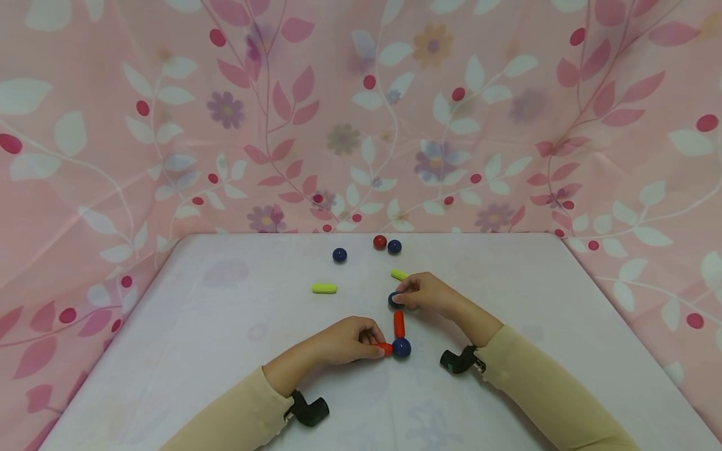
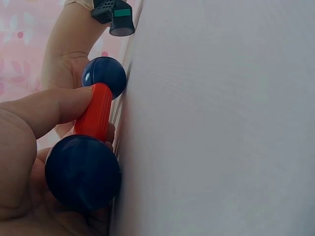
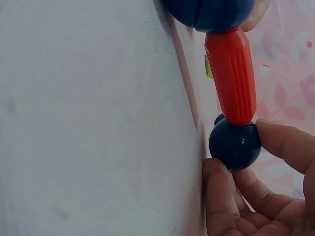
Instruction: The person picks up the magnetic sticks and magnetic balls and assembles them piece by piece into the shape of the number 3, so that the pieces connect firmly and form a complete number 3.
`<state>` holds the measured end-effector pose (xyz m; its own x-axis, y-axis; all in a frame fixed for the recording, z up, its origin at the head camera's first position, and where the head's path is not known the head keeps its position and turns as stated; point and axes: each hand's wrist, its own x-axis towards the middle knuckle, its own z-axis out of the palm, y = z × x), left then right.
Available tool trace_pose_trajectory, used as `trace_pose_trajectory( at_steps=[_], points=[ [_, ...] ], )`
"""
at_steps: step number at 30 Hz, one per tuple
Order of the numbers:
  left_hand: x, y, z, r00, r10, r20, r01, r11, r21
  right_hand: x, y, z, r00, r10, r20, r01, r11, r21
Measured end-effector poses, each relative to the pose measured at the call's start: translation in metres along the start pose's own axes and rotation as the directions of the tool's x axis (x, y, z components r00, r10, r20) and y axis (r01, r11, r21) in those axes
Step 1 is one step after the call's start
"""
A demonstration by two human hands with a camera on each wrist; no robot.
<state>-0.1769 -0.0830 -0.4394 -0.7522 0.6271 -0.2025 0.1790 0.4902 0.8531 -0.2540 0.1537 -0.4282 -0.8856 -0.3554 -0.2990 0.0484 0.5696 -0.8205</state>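
My left hand (image 1: pixel 346 341) pinches a red rod (image 2: pixel 94 115) between thumb and fingers. One blue ball (image 2: pixel 83 172) sits at the rod's near end under the palm, and another blue ball (image 1: pixel 402 347) joins its far end. From that corner ball a second red rod (image 1: pixel 399 324) runs away across the table. My right hand (image 1: pixel 425 293) holds a blue ball (image 3: pixel 235 145) in its fingertips at the far end of this second rod. In the right wrist view rod and ball appear to meet, though any small gap is hard to judge.
A yellow-green rod (image 1: pixel 324 289) lies left of the right hand, and another yellow-green rod (image 1: pixel 399 274) lies just beyond it. Further back on the white table (image 1: pixel 225 326) are a blue ball (image 1: pixel 340 255), a red ball (image 1: pixel 380 242) and another blue ball (image 1: pixel 395 247).
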Motion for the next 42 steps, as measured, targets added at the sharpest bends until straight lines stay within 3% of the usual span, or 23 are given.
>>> trace_pose_trajectory(
  at_steps=[6, 42],
  points=[
    [0.0007, -0.0009, 0.0, 1.0, -0.001, 0.001, 0.001, 1.0, -0.001, 0.0007, 0.0013, 0.0006, 1.0, 0.022, -0.002, -0.022, 1.0, 0.001],
    [-0.0004, -0.0021, 0.0013, 1.0, -0.002, -0.007, 0.002, 1.0, -0.007, -0.002, 0.0043, 0.0027, 0.999, -0.019, 0.043, 0.018, 1.0, 0.013]
  ],
)
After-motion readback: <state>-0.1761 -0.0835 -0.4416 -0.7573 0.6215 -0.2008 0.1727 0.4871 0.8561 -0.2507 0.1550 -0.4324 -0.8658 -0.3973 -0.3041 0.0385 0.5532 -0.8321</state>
